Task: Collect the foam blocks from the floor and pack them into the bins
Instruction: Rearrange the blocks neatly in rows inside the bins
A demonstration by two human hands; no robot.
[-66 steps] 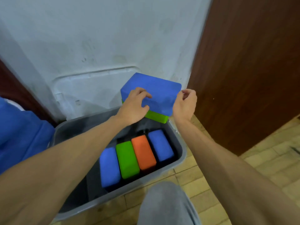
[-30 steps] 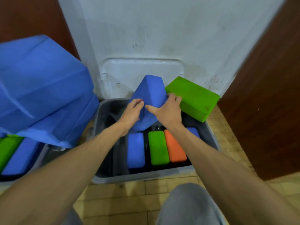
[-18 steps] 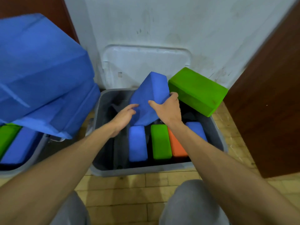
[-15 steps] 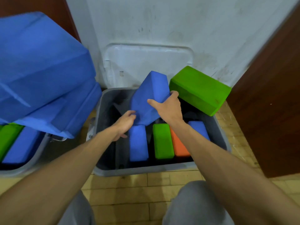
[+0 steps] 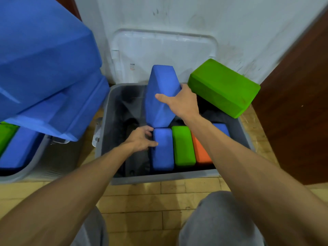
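Note:
A grey bin [image 5: 159, 178] stands on the floor against the wall. Inside it, on edge, stand a blue block [image 5: 163, 150], a green block [image 5: 182, 146], an orange block [image 5: 200, 150] and another blue block [image 5: 221, 129]. My right hand [image 5: 181, 102] grips a large blue foam block [image 5: 159, 93], held tilted on end over the bin. My left hand [image 5: 142, 139] grips the left side of the standing blue block. A green foam block [image 5: 223, 86] lies on the bin's far right rim.
A white lid [image 5: 163, 54] leans on the wall behind the bin. A second grey bin [image 5: 33, 166] at the left holds blue and green blocks, under a big blue bag [image 5: 44, 64]. A brown door [image 5: 298, 103] stands at the right. The floor is wooden parquet.
My left hand let go of the tilted blue block and dropped to the standing blue block in the bin. My right hand now holds the tilted block alone, more upright.

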